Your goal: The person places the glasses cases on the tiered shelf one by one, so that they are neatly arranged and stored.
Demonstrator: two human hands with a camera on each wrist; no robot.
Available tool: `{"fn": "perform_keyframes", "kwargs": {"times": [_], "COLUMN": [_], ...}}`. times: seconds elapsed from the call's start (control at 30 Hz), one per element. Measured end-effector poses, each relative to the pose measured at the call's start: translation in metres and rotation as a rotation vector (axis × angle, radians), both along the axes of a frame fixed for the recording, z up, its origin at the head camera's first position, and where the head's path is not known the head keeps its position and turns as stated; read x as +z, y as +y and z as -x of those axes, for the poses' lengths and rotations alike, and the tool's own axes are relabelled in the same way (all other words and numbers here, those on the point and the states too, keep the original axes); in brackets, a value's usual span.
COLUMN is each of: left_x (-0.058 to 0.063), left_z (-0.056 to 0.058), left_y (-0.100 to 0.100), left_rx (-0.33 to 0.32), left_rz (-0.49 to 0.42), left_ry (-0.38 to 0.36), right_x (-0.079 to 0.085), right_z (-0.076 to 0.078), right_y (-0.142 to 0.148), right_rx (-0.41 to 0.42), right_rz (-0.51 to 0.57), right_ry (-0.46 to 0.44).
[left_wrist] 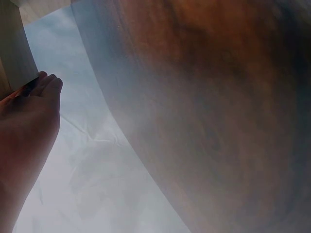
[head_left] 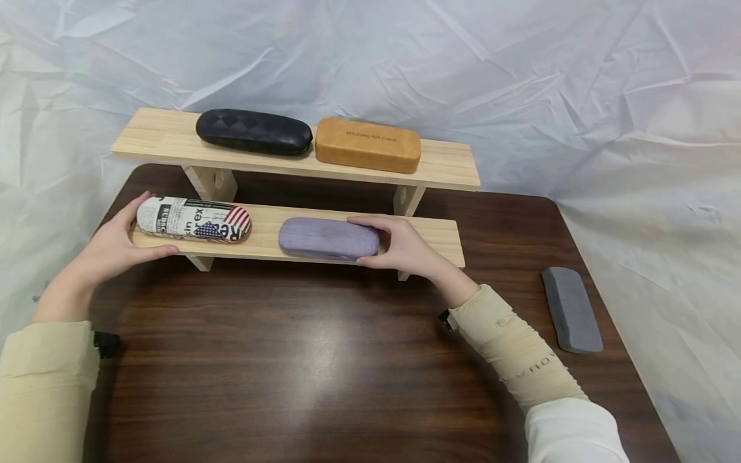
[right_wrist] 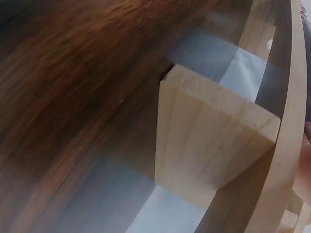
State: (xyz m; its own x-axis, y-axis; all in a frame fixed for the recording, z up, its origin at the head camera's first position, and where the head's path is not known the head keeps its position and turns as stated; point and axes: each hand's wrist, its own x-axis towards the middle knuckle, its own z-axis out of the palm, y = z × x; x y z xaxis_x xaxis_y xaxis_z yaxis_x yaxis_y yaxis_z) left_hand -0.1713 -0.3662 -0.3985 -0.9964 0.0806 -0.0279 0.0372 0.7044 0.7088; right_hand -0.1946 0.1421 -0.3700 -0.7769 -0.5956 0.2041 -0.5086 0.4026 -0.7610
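Note:
On the lower wooden shelf [head_left: 266, 222], a glasses case printed with newspaper lettering and a flag pattern [head_left: 191, 218] lies at the left. My left hand [head_left: 112, 247] spreads around that case's left end, fingertips at its back corner and straight thumb along the shelf's front edge. Further right, a purple glasses case [head_left: 327, 238] lies on the same shelf. My right hand [head_left: 408, 247] grips its right end, thumb in front and fingers over the back edge. The left wrist view shows the left hand [left_wrist: 34, 111] beside a wooden board; the case is hidden there.
The upper shelf [head_left: 451, 164] bears a black quilted glasses case [head_left: 255, 132] and a tan glasses case [head_left: 367, 145]. A grey glasses case [head_left: 572, 310] lies on the dark table [head_left: 289, 360], near its right edge. A wooden support [right_wrist: 214, 136] stands under the shelf.

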Motion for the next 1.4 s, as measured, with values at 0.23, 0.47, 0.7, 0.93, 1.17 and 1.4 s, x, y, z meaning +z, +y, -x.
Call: {"fn": "perform_keyframes", "kwargs": {"times": [0.23, 0.47, 0.7, 0.93, 1.17, 1.4], "left_x": [0.000, 0.000, 0.001, -0.002, -0.002, -0.001], "left_z": [0.000, -0.001, -0.001, -0.001, -0.001, -0.001], "left_y": [-0.001, 0.000, 0.001, -0.001, -0.002, -0.001], "left_rx": [0.002, 0.002, -0.001, 0.000, 0.002, -0.001], "left_rz": [-0.003, -0.006, -0.001, -0.007, -0.015, -0.003], "left_ry": [-0.004, -0.004, -0.010, 0.009, 0.010, 0.005], "right_x": [0.000, -0.001, -0.002, -0.003, -0.003, -0.002], "right_z": [0.007, 0.013, 0.017, 0.018, 0.020, 0.020], "right_y": [-0.013, -0.022, -0.029, -0.034, -0.038, -0.039], "right_rx": [0.018, 0.043, 0.062, 0.069, 0.075, 0.083], "right_rz": [0.000, 0.004, -0.001, -0.018, -0.043, -0.058], "right_ry": [-0.029, -0.010, -0.011, 0.002, 0.033, 0.047]}}
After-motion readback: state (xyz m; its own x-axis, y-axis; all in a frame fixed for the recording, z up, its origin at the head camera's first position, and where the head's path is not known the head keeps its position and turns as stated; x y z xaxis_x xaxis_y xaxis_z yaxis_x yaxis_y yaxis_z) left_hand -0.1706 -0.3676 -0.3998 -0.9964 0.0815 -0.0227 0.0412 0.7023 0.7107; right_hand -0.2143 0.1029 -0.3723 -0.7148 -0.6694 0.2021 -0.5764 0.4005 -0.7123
